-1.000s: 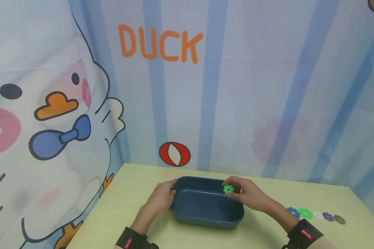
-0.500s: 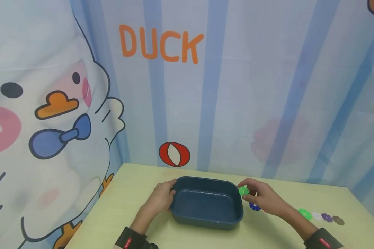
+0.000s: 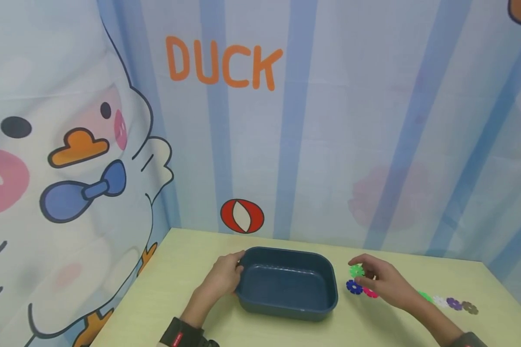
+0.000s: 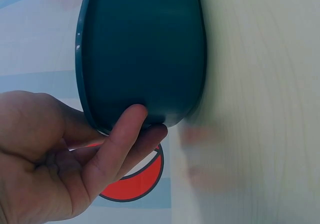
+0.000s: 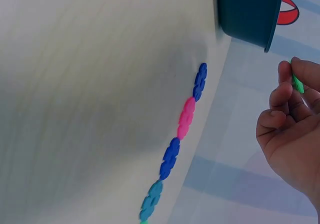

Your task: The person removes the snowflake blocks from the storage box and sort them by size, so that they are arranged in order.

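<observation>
My left hand grips the left end of a dark blue plastic basin, thumb and fingers on either side of its wall in the left wrist view. My right hand is to the right of the basin, raised over the table. Between its thumb and index finger it pinches a small green notched flower-shaped disc, seen edge-on in the right wrist view. Close below this hand lie a dark blue disc and a pink disc, the start of a row of discs on the table.
The row runs rightward, partly behind the right forearm: another blue disc, a teal disc, then green, white, purple and brown ones. A printed duck curtain hangs behind the pale yellow table.
My right hand has moved right with the green disc, from over the basin's right end to above the blue disc in the row. My left hand keeps its grip on the basin.
</observation>
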{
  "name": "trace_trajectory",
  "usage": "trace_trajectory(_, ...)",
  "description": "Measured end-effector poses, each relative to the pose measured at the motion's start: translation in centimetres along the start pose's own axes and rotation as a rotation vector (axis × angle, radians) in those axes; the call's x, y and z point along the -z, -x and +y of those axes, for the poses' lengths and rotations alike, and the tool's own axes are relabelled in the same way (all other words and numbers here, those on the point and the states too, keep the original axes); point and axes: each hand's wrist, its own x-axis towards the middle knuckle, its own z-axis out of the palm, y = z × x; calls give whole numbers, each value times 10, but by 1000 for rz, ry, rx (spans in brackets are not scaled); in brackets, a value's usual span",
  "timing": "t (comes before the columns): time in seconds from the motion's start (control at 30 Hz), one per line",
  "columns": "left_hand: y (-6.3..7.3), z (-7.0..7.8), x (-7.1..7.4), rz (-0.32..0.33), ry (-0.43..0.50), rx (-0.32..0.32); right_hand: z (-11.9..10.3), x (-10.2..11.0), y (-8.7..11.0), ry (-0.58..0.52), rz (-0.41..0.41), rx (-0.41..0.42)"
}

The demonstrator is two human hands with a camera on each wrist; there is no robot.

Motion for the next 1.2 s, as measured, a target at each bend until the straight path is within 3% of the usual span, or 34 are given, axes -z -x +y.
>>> trace_trajectory(0.17,0,-1,1,8,-7,14,10,5,8,17,22,-9)
trace_trajectory(0.6,0,-1,-2,5,-20,-4,29,15,30,45,66,-137)
trace_trajectory(1.2,0,0,-2,3,-7,7,54,36,57,110,133,-215)
